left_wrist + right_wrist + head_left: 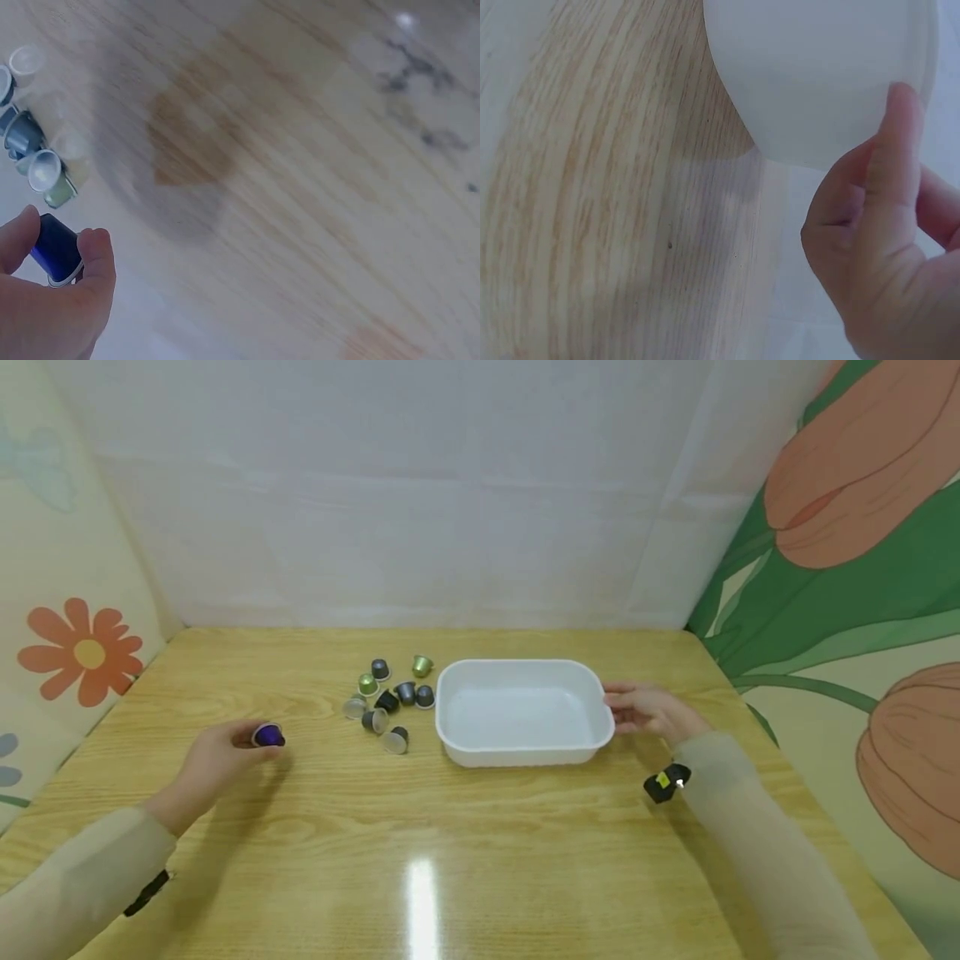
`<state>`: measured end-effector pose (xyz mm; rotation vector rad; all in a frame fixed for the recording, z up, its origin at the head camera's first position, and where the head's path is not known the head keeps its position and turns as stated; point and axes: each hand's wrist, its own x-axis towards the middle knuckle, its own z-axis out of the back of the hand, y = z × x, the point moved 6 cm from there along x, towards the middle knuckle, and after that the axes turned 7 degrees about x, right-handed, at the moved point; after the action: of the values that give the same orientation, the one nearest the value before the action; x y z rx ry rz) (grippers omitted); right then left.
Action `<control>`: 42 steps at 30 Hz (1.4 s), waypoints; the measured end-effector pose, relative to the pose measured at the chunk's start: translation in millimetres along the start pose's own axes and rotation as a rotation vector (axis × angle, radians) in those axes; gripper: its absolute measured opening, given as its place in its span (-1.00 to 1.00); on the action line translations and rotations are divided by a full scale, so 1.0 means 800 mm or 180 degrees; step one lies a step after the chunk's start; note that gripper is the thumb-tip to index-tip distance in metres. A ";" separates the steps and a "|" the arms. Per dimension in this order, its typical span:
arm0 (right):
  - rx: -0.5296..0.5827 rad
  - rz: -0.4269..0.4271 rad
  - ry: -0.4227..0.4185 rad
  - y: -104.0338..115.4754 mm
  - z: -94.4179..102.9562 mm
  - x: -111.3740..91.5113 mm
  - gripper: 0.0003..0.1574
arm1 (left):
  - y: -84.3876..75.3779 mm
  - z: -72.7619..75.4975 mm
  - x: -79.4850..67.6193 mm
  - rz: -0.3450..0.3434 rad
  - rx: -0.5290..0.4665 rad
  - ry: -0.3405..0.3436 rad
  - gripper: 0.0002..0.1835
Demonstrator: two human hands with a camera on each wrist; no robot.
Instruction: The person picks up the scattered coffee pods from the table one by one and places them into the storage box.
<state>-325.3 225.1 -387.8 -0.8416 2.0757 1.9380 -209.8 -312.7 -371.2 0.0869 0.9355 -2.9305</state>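
Toward the table's left edge [142,714], the left hand [213,764] pinches a purple capsule [268,736], well left of the white tub [525,749] the right hand [654,710] holds.

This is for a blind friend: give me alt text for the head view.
The left hand holds a purple coffee pod in its fingers over a wooden table, while the right hand touches the right end of a white tub. Green, black and gray pods lie grouped left of the tub.
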 end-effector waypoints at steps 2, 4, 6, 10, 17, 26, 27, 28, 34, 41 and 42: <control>0.0022 -0.0014 -0.0003 0.000 -0.001 0.001 -0.27 | -0.007 -0.002 -0.001 -0.0056 -0.0001 0.0012 -0.34; 0.0044 -0.0019 -0.0009 0.001 -0.001 0.002 -0.27 | -0.013 -0.003 -0.001 -0.0092 -0.0005 0.0017 -0.34; 0.0051 -0.0021 -0.0002 0.001 -0.001 0.001 -0.27 | -0.019 -0.005 0.001 -0.0124 -0.0014 0.0013 -0.36; 0.0064 -0.0037 0.0002 0.001 -0.002 -0.001 -0.27 | -0.029 -0.010 0.002 -0.0127 -0.0080 0.0071 -0.35; 0.0141 -0.0017 0.0059 -0.001 -0.003 -0.001 -0.27 | -0.046 -0.020 0.002 -0.0175 -0.0183 0.0098 -0.40; 0.0124 0.0013 0.0110 -0.002 -0.002 0.001 -0.29 | -0.069 -0.033 0.001 -0.0169 -0.0451 0.0180 -0.37; 0.0112 0.0016 0.0109 -0.002 -0.002 0.001 -0.29 | -0.073 -0.034 0.001 -0.0175 -0.0477 0.0181 -0.37; 0.0097 0.0016 0.0113 -0.001 -0.002 0.001 -0.29 | -0.075 -0.034 0.001 -0.0186 -0.0506 0.0188 -0.37; 0.0052 0.0008 0.0122 0.000 -0.004 0.002 -0.26 | -0.087 -0.041 0.002 -0.0209 -0.0625 0.0212 -0.38; 0.0064 -0.0012 0.0037 0.001 -0.003 -0.002 -0.25 | -0.109 -0.059 0.002 -0.0149 -0.0844 0.0340 -0.39; 0.0047 -0.0003 0.0038 0.001 -0.003 -0.002 -0.25 | -0.112 -0.061 0.001 -0.0158 -0.0862 0.0348 -0.40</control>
<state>-323.6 223.3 -386.3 -0.8531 2.0933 1.9194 -215.9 -211.5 -359.4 0.2142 1.3592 -2.8343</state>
